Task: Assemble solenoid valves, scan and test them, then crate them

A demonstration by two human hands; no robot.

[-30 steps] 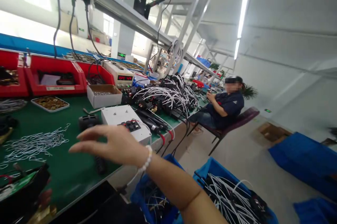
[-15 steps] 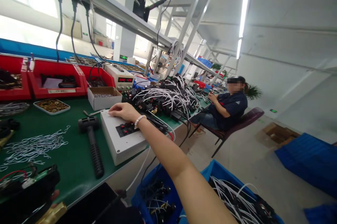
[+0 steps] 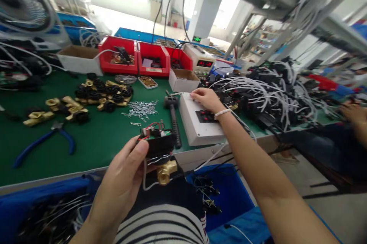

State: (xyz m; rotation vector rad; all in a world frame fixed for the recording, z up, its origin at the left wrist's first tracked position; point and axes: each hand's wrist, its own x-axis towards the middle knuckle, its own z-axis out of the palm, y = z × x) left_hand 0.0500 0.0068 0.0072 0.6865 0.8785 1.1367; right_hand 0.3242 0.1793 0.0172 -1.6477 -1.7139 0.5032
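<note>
- Left fingers point(image 3: 137, 153): thumb and fingertips pinching the black body of a valve assembly point(image 3: 158, 145), held up above the near edge of the worktop point(image 3: 94, 141), close to the person's body.
- Valve assembly: small green circuit board and red and white wires on top, brass fitting point(image 3: 164, 171) underneath, and a grey lead looping down from it.
- Left hand point(image 3: 120, 183): palm turned right, forearm coming in from the bottom edge.
- Right fingers point(image 3: 197, 94): lying together, lightly bent, on the far top corner of a white control box point(image 3: 197, 127); they grip nothing.
- Right hand point(image 3: 207, 99): bead bracelet at the wrist, which lies over the box's black panel of red switches point(image 3: 205, 116).
- Black-handled mallet point(image 3: 173, 122): lying just left of the control box.
- Pile of wire clips point(image 3: 142, 108): left of the mallet.
- Brass valve bodies with black caps point(image 3: 100, 93): clustered further left.
- Blue-handled pliers point(image 3: 43, 144): near the left front.
- Red bins point(image 3: 143, 58), small cardboard box point(image 3: 183, 79) and a meter with a red display point(image 3: 202, 62): along the back.
- Heap of black parts with white cables point(image 3: 258, 91): right of the control box.
- Blue crate point(image 3: 226, 194): below the worktop edge.
</note>
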